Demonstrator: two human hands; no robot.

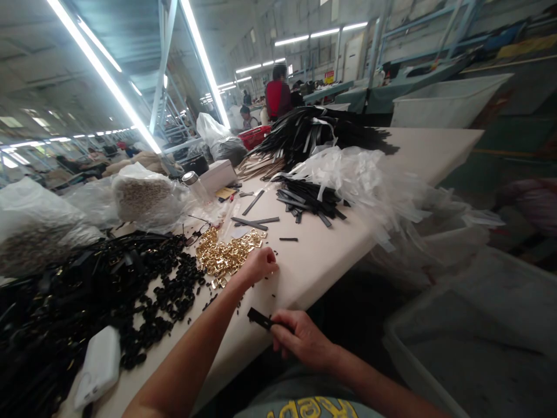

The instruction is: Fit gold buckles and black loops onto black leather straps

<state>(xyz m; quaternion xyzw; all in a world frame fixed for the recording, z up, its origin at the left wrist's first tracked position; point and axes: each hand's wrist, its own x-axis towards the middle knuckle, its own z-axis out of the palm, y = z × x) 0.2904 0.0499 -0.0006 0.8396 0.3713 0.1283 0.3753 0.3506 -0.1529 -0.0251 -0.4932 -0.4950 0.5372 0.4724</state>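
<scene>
My right hand (pixel 302 338) is closed around a short black strap (pixel 260 318), whose flat end with a small slot sticks out to the left, just past the table's front edge. My left hand (pixel 261 266) is over the table beside a pile of gold-coloured metal buckles (pixel 226 252). Its fingers are curled together, and whatever is between them is hidden. Left of the buckles spreads a heap of small black loops (pixel 167 296). A few tiny dark pieces lie scattered around my left hand.
Black strips (pixel 304 198) lie in a stack beyond my hands, with a big bundle of black straps (pixel 313 130) behind. White plastic film (pixel 361 180) hangs over the right table edge. A white power bank (pixel 98 366) lies at lower left. Pale bins (pixel 470 325) stand right.
</scene>
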